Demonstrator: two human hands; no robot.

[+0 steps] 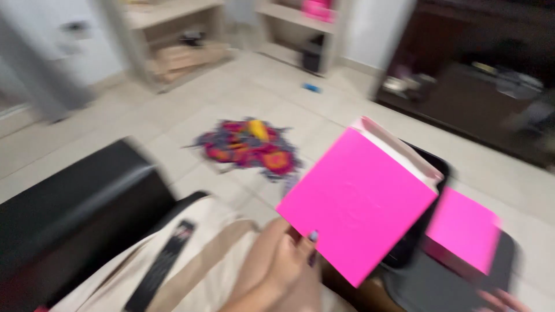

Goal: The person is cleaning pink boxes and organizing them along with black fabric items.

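The black seat (63, 214) fills the lower left, with a beige bag (191, 260) lying against it. Out on the tiled floor (173, 121) sits a bright patterned cloth (248, 147), well apart from the hands. The big pink box (358, 205) is held tilted in the air, above a dark tray (433, 277) where a smaller pink box (462, 231) rests. The left hand (283, 266) pinches the big box by its lower corner, fingers closed on the edge. Only fingertips of the right hand (500, 300) show at the bottom edge, so I cannot tell its grip. A one-corner hold looks shaky to me; a second hand under the box would steady it.
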